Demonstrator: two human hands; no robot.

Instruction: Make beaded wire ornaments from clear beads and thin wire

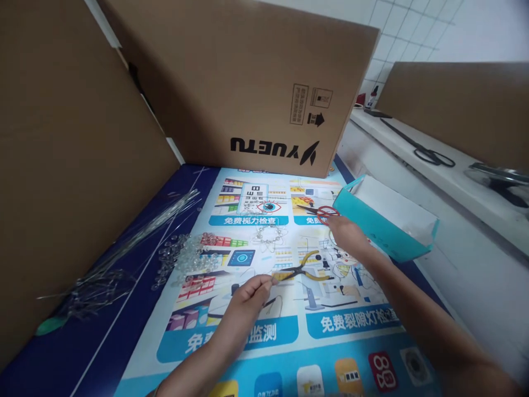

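Observation:
My right hand [349,236] is closed at the red handles of a small pair of scissors [326,213], whose dark blades point left. My left hand [254,292] is closed in a pinch at the tip of the pliers [303,271]; what it pinches is too small to make out. These yellow-handled pliers lie on the printed mat, their handles towards the right. Beyond them lies a ring of clear beads on wire [268,234]. A thin curved wire [281,304] shows just right of my left hand.
Clear loose beads [185,259] are spread left of the middle. A bundle of thin wires [144,237] lies along the left side. A teal open box [388,226] stands at the right. Cardboard [248,82] walls the back and left. Black scissors [425,151] rest on the ledge.

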